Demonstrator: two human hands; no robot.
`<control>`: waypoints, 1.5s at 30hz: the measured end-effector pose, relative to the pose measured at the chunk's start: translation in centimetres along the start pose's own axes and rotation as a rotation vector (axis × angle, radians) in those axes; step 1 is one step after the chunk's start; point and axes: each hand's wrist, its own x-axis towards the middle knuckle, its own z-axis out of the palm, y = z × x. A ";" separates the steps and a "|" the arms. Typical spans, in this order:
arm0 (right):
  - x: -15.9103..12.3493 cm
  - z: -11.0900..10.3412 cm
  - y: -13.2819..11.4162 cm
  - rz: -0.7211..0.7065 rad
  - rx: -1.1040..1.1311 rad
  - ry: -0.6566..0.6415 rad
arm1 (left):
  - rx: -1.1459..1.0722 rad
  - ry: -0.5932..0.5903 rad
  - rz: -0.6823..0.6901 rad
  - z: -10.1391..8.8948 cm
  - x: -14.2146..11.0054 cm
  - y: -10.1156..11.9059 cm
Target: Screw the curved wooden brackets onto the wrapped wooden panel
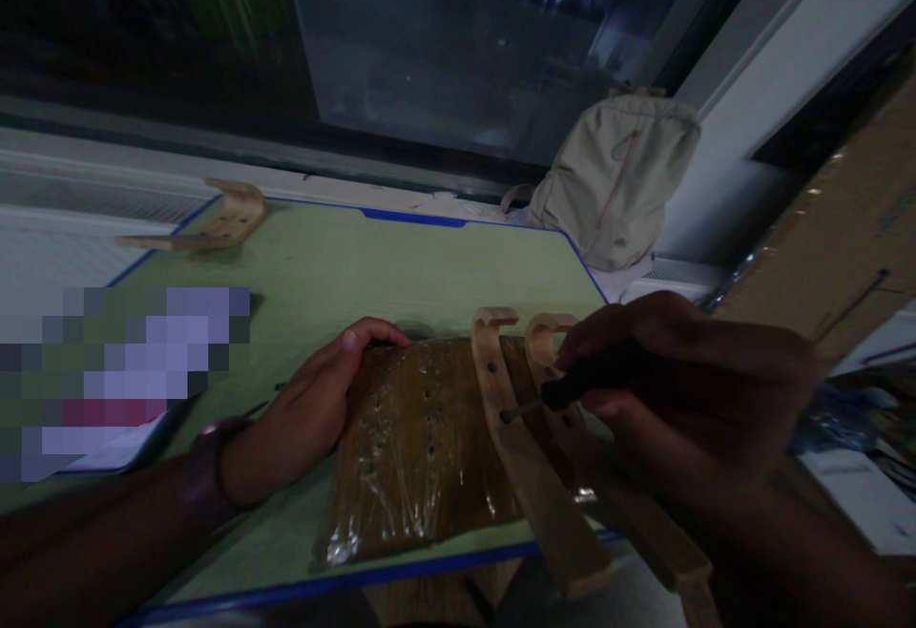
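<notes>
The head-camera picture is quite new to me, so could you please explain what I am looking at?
There is no machine here: a camera worn on a person's head looks forward and down at their own two bare hands. The left hand rests against the left side of a brown, shiny-wrapped package on a pale green table with a blue edge. The right hand holds a dark-handled tool, its thin tip at a hole in a curved wooden piece lying across the package. A second wooden piece lies beside it, and a third piece sits at the table's far left corner.
</notes>
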 end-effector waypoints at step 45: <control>0.4 0.0 0.6 -0.038 0.031 0.026 | 0.025 0.005 -0.003 0.2 0.0 0.3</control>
